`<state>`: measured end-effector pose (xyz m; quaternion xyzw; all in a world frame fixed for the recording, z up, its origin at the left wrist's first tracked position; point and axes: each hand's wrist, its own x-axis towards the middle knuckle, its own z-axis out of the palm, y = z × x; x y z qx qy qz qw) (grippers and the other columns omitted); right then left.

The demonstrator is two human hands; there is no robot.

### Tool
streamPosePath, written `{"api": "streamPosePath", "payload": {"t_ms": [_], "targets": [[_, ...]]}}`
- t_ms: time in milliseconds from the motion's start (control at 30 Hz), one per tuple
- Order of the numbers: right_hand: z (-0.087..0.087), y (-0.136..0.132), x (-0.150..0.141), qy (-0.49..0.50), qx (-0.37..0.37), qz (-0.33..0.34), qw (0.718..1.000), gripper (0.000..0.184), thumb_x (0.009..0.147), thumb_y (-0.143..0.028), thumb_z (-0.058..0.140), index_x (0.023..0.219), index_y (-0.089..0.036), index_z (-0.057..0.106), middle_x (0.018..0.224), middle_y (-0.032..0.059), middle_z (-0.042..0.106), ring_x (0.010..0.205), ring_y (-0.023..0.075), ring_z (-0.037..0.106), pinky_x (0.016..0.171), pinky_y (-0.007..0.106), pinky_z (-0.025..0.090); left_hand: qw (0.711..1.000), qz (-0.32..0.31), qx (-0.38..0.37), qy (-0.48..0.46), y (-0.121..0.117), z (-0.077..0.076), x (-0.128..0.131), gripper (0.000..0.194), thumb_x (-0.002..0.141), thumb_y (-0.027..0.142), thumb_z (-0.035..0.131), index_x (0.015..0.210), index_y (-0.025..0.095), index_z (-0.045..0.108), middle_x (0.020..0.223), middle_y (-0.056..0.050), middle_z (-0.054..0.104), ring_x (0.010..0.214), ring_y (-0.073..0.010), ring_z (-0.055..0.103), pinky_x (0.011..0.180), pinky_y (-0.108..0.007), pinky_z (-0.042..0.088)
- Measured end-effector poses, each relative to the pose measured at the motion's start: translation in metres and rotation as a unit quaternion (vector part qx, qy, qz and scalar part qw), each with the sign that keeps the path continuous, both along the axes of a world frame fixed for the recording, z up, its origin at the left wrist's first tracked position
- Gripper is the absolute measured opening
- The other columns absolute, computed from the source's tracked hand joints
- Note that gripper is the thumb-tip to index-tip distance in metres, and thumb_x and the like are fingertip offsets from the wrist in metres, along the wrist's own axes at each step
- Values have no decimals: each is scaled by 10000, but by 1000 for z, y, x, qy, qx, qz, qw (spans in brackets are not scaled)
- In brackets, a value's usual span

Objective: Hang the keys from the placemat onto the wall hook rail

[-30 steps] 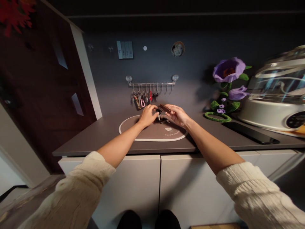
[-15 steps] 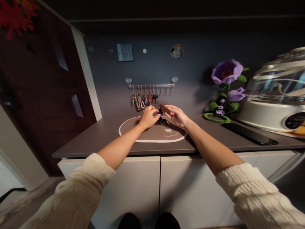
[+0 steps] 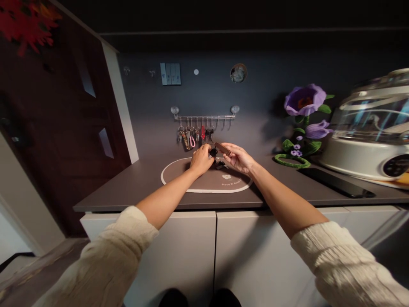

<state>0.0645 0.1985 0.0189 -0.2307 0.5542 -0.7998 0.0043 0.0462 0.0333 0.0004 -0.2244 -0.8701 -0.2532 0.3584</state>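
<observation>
Both hands are over an oval brown mat [image 3: 179, 177] with a pale rim. My right hand [image 3: 239, 158] pinches a flat brown bar-shaped piece [image 3: 223, 148], perhaps a key holder, tilted up to the left. My left hand [image 3: 201, 160] is closed on a small black key [image 3: 213, 152], right beside the brown piece; its exact shape is too small to make out. Under the hands, several dark keys [image 3: 221, 165] lie on the mat. Whether they are linked to the brown piece cannot be made out.
On the wall behind, a clear hook rail [image 3: 204, 117] carries several key bunches [image 3: 185, 138]. To the right stand purple felt flowers [image 3: 305, 102], a black phone [image 3: 338, 182] lying flat, and a white appliance [image 3: 361, 149] with a clear cover. The counter's front edge [image 3: 153, 207] is nearest me.
The view has shifted slightly. My left hand has turned a little against the black key, and the loose keys on the mat show more plainly. My right hand keeps the brown piece nearly still.
</observation>
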Motion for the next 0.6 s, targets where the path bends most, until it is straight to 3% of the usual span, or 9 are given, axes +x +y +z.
{"api": "streamPosePath", "payload": {"t_ms": [300,467,600], "targets": [[2,4,-4,-5,-92,-20,996,103,757,-123,546,798,-186,616,819,16,669,770,88,630,641,119,533,981,-77,168,-54,0,-1,-12,311,670,121,570,952,193,462,686,19,598,670,-124,557,682,-243,408],[2,8,-10,-24,-130,-40,990,94,754,-116,546,790,-182,602,776,17,663,741,83,628,631,123,537,933,-127,317,-116,2,2,-19,256,683,104,565,932,148,523,630,16,582,591,-100,536,656,-238,428],[2,8,-10,-41,-140,-63,987,81,750,-116,550,771,-183,590,718,6,654,660,70,613,603,131,541,886,-173,401,-154,0,7,-18,95,708,156,565,790,119,596,681,-25,607,636,-107,552,678,-257,449]]}}
